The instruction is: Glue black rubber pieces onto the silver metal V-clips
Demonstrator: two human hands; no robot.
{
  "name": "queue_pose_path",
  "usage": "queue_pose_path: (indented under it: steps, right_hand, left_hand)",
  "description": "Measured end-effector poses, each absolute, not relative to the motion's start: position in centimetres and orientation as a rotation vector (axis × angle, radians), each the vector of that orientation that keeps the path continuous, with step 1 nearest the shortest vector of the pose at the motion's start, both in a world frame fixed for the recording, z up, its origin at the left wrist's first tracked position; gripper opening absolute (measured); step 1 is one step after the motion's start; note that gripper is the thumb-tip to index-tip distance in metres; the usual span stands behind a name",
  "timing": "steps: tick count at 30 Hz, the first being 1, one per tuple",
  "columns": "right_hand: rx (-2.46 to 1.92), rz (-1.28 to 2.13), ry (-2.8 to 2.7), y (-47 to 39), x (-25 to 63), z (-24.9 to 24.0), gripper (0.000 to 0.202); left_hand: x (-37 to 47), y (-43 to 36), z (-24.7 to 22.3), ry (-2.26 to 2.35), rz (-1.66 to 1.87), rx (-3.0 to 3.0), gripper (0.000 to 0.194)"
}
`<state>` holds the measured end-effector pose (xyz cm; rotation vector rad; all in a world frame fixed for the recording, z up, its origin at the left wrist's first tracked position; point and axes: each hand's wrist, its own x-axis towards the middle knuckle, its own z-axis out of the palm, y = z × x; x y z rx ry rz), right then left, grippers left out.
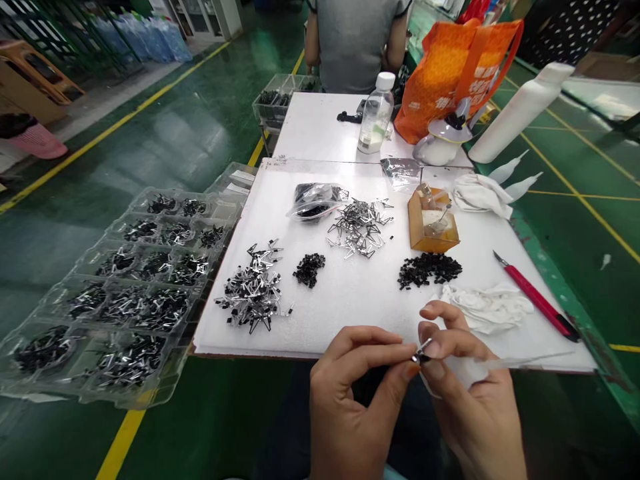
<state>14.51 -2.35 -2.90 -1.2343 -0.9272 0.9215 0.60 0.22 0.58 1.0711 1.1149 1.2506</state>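
At the table's front edge, my left hand [353,393] pinches a small shiny metal clip with a black part [421,351] between thumb and fingers. The thumb and index finger of my right hand [480,407] close on the other side of the same piece. A soft white dropper bottle [467,371] is also tucked in my right hand, its long thin tip pointing right. Beyond the hands lie a pile of small black pieces [430,269] and a crumpled white cloth [487,308]. Loose metal clips [361,227] are heaped farther back, and clips with black pieces [254,293] at left.
A clear compartment tray [95,347] of clips stands left of the table. A red cutter [537,300] with its blade out lies at right. Behind are a small yellow box [434,241], a plastic bottle [376,117] and an orange bag [450,80]. Another person [357,47] sits ahead.
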Motion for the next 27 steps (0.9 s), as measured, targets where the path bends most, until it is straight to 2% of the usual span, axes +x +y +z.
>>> queue_pose_path:
  steps: [14,19,27]
  right_hand:
    - [-1.199,0.919,-0.941,-2.75,14.55,-3.6,0.01]
    - [-1.19,0.902,-0.892,-2.56,14.26,-3.55,0.009]
    - [-1.19,0.875,-0.845,-2.0,13.77,-2.9,0.017]
  left_hand:
    - [0.38,0.37,0.44,1.094,1.233,1.138,0.024]
    - [0.27,0.53,0.61,1.063,1.238,1.147,0.02]
    - [0.8,0.5,0.96,1.082,1.235,1.067,0.018]
